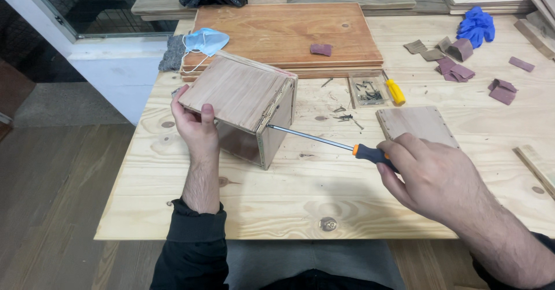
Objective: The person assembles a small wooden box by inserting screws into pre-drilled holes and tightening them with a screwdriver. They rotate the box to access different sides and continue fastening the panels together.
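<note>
A small wooden box (248, 102) stands tilted on the pine table (324, 191). My left hand (195, 125) grips its left side, thumb on the top panel. My right hand (430, 174) holds a screwdriver (324, 139) by its orange and black handle. Its long metal shaft points left, and the tip touches the box's front right edge near the top.
A loose square wooden panel (416, 123) lies by my right hand. Behind are a small tray of screws (369, 90), a yellow-handled tool (395, 91), scattered screws (344, 116), sandpaper pieces (454, 64), blue gloves (477, 25), a large wooden board (289, 32) and a blue face mask (205, 40).
</note>
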